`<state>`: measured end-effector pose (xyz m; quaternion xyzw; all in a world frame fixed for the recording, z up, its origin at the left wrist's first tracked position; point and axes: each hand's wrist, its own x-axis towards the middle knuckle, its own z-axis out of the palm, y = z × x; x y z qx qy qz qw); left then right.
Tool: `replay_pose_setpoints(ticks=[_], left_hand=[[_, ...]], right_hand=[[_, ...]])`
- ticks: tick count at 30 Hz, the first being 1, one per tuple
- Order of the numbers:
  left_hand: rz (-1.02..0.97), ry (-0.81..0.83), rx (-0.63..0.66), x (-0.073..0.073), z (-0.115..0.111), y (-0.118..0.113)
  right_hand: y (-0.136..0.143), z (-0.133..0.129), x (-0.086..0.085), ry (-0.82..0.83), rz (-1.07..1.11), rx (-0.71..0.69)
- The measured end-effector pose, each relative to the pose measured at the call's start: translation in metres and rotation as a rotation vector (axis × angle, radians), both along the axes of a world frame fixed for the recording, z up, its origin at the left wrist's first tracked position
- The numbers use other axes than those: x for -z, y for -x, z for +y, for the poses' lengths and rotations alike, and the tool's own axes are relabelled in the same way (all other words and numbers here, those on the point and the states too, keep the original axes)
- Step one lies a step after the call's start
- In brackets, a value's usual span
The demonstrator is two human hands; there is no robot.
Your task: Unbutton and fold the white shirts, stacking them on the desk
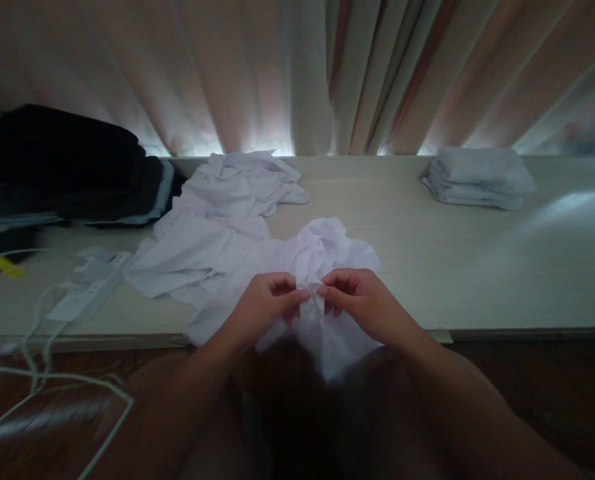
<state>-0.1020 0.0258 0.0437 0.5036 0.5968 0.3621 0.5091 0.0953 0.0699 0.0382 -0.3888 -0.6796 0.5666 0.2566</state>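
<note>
A crumpled white garment (322, 247), which looks like a shirt, is bunched up at the front edge of the low surface, and part of it hangs over that edge. My left hand (277, 297) pinches its cloth between thumb and fingers from the left. From the right, my right hand (348, 291) pinches the same cloth a short way off, thumb tip toward the other thumb. The strip between the two hands stands slightly raised. Small details such as buttons are too blurred to make out. More loose white cloth (222, 233) lies spread to the left, touching the garment.
Dark folded clothes (67, 167) are stacked at the back left. A power strip (90, 287) with white cables (40, 333) lies at the left front. Folded white cloth (477, 177) sits at the back right of the pale surface (477, 267). Curtains (257, 73) hang behind.
</note>
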Motion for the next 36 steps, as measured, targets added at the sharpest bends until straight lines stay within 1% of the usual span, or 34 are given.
replay_pose_setpoints(ticks=[3,6,15,19,23,25,31,33,36], left_hand=[[-0.006,-0.018,0.061,-0.005,0.001,0.001],[0.019,-0.020,0.095,-0.008,0.001,0.003],[0.104,-0.098,0.179,-0.002,-0.004,0.005],[0.116,-0.097,0.185,-0.002,-0.004,0.005],[0.135,-0.107,0.154,-0.001,-0.005,0.005],[0.131,-0.111,0.144,0.000,-0.005,0.005],[0.067,-0.072,0.132,0.005,-0.002,0.002],[0.049,-0.057,0.129,0.004,-0.001,0.001],[0.023,-0.046,0.130,0.000,0.000,0.001]], right_hand=[[-0.001,-0.001,0.000,-0.025,-0.012,0.006],[-0.002,0.000,-0.001,-0.013,-0.011,0.006],[0.000,-0.001,-0.004,-0.003,-0.091,-0.052],[0.001,-0.001,-0.006,-0.012,-0.100,-0.066],[-0.001,-0.002,-0.007,-0.021,-0.098,-0.103],[-0.001,-0.003,-0.007,-0.070,-0.106,-0.093],[0.003,-0.005,-0.002,-0.321,-0.195,0.007],[0.004,-0.006,-0.002,-0.361,-0.187,0.035],[0.003,-0.007,-0.003,-0.355,-0.144,0.084]])
